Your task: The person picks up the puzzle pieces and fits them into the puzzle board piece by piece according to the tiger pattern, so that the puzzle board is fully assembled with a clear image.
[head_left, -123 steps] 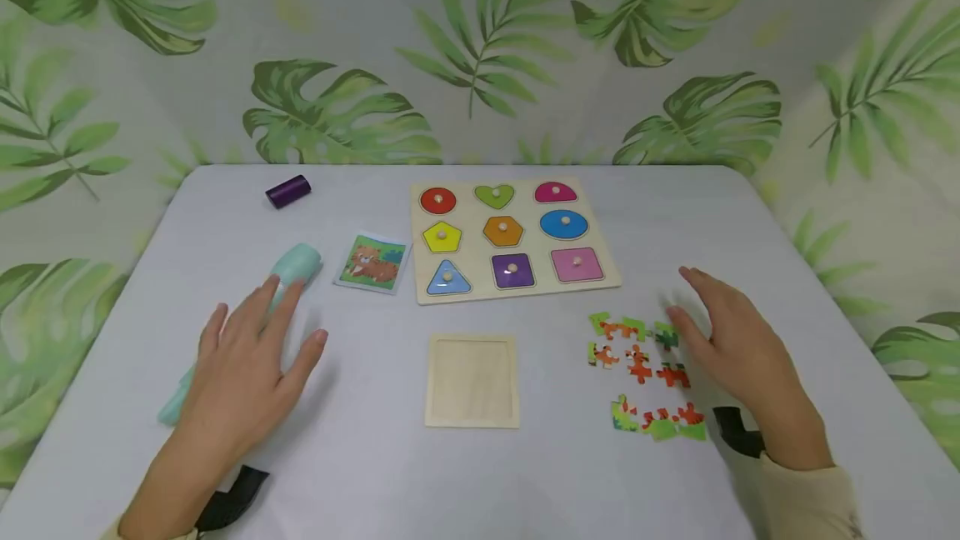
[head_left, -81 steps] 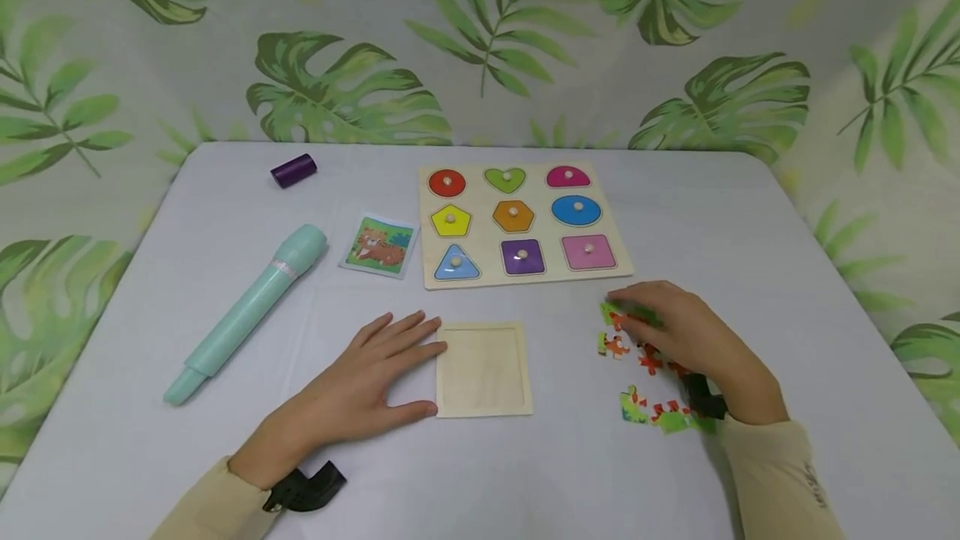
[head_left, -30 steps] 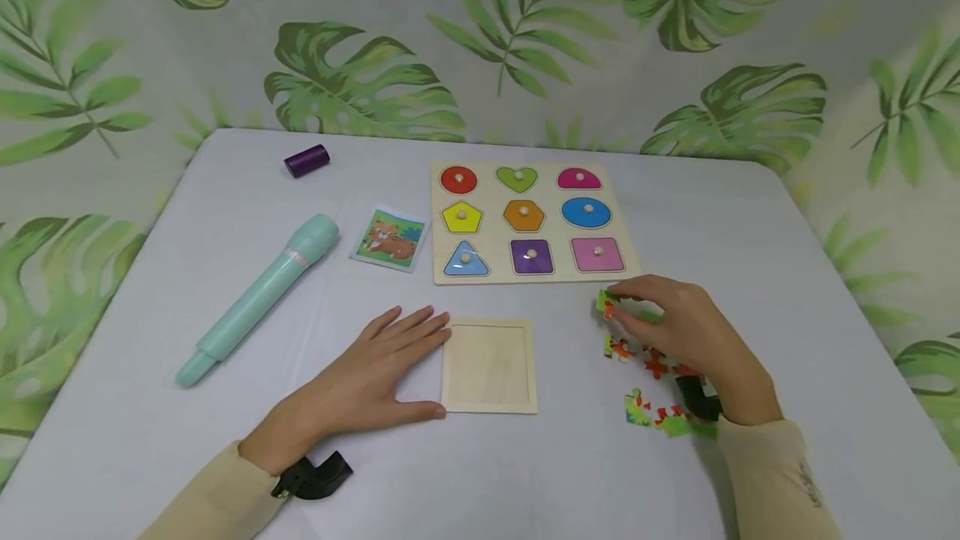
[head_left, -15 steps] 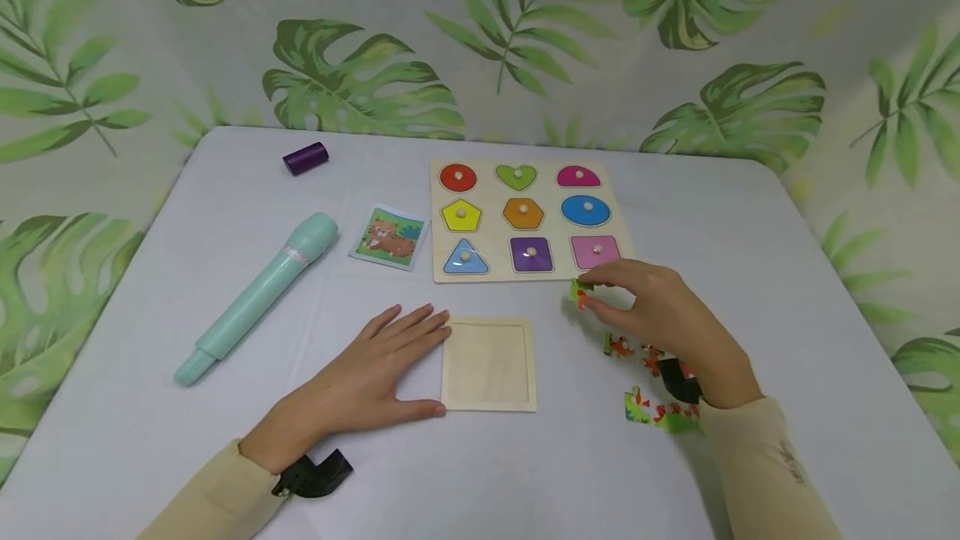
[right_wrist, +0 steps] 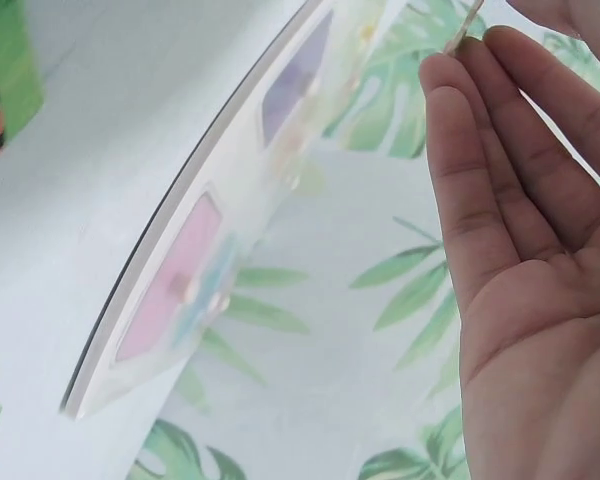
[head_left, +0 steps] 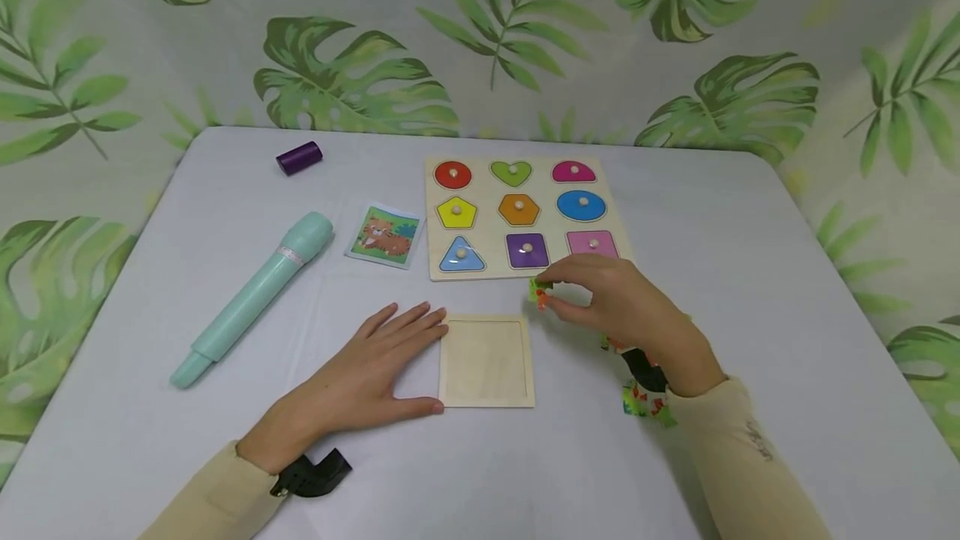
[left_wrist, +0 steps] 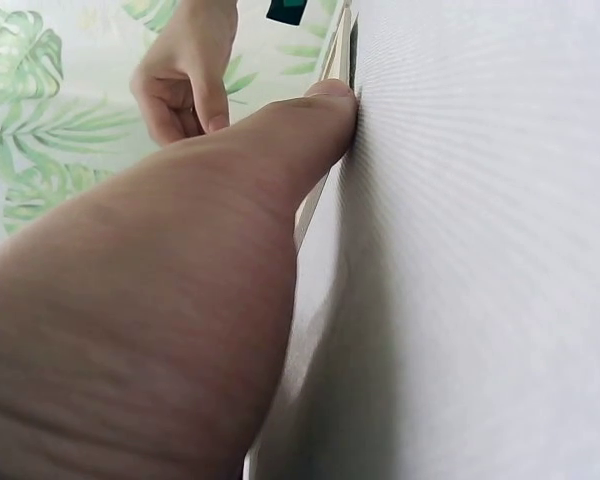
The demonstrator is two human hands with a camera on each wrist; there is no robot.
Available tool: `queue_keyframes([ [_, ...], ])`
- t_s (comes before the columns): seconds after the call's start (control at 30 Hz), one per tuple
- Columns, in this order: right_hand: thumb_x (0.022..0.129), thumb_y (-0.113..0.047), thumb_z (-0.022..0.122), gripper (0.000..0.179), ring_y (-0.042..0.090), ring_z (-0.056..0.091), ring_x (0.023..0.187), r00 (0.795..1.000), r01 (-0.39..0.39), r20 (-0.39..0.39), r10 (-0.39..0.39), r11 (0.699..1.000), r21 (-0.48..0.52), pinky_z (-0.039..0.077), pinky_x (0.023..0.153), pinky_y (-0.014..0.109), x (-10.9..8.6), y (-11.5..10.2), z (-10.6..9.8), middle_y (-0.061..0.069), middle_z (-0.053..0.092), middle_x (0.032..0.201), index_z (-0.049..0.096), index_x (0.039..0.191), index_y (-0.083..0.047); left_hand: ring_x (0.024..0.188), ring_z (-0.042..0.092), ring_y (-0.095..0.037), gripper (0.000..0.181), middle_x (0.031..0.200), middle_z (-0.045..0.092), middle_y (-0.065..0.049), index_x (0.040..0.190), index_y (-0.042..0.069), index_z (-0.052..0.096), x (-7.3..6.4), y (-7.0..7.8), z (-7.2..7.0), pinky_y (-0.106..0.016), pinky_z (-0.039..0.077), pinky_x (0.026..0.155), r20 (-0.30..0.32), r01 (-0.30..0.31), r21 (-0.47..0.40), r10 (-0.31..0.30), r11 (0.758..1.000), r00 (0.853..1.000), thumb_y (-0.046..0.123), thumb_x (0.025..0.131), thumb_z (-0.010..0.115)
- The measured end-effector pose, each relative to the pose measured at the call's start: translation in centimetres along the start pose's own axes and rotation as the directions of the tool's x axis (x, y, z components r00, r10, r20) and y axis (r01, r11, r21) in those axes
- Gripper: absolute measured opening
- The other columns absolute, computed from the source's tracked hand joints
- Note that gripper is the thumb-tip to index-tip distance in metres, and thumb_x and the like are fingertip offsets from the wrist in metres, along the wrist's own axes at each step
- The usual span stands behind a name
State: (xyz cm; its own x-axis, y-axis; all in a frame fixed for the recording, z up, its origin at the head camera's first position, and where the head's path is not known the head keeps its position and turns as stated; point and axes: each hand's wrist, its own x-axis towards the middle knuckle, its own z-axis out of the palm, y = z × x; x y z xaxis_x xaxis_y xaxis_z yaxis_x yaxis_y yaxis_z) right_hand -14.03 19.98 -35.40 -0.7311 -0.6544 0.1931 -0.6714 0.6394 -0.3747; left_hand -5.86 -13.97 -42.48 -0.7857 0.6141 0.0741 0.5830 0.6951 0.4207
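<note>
The right hand [head_left: 622, 297] pinches a green-and-orange jigsaw piece [head_left: 539, 293] near the back right corner of the wooden puzzle tray [head_left: 486, 367]. The left hand [head_left: 363, 377] has its fingers spread out, touching the tray's left side.

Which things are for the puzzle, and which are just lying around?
Probably for the job:
puzzle piece pinched by the right hand
wooden tray touched by the left hand
other puzzle pieces
perhaps the picture card

Just lying about, it seems:
shape board
mint-green stick
purple tube
</note>
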Motion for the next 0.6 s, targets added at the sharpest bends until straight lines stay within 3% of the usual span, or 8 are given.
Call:
queue_keyframes([
  [0.6, 0.087, -0.021, 0.085, 0.03, 0.019, 0.072, 0.11, 0.995, 0.066, 0.079, -0.067, 0.998, 0.018, 0.063, 0.089, 0.033, 2.5, -3.1, 1.1, 0.001, 0.077, 0.114, 0.078, 0.115, -0.013, 0.158, 0.025, -0.022, 0.094, 0.168, 0.034, 0.001, 0.158, 0.016, 0.043, 0.0, -0.1, 0.0, -0.052, 0.013, 0.13, 0.0, 0.0, -0.006, 0.0, 1.0, 1.0, 0.065, 0.085, 0.074],
])
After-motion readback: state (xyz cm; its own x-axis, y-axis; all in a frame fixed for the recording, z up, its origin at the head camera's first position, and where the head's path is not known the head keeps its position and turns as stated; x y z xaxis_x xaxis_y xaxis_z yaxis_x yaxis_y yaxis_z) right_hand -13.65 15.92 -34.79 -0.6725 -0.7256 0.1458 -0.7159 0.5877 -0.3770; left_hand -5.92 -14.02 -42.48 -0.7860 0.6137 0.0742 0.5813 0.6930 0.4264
